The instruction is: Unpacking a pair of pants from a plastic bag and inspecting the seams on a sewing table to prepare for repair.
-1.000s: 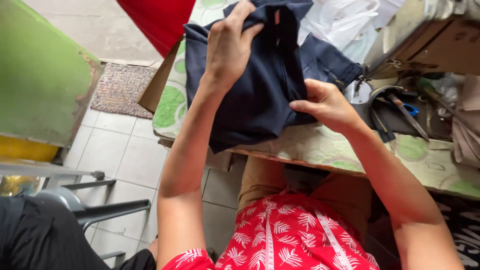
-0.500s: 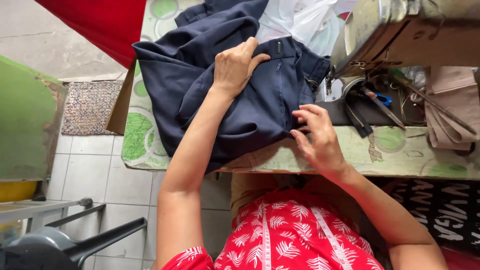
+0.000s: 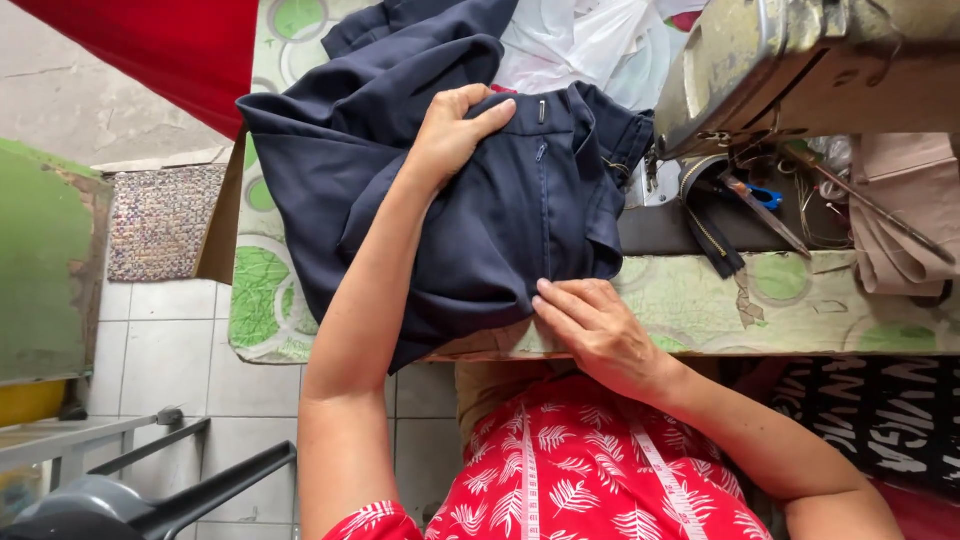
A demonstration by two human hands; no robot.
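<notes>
Black cloth with large white lettering [image 3: 890, 420] at lower right, hanging below the table [image 3: 700, 310] edge. White crumpled plastic bag [image 3: 590, 45] at top centre, on the table beyond the dark garment, beside the sewing machine. Flat brown cardboard piece [image 3: 215, 235] at the table's left edge. No screens, no labels.

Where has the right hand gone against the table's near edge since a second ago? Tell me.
Yes. The right hand dropped from up on the navy trousers to their lower hem, close to the table's near edge.
</notes>
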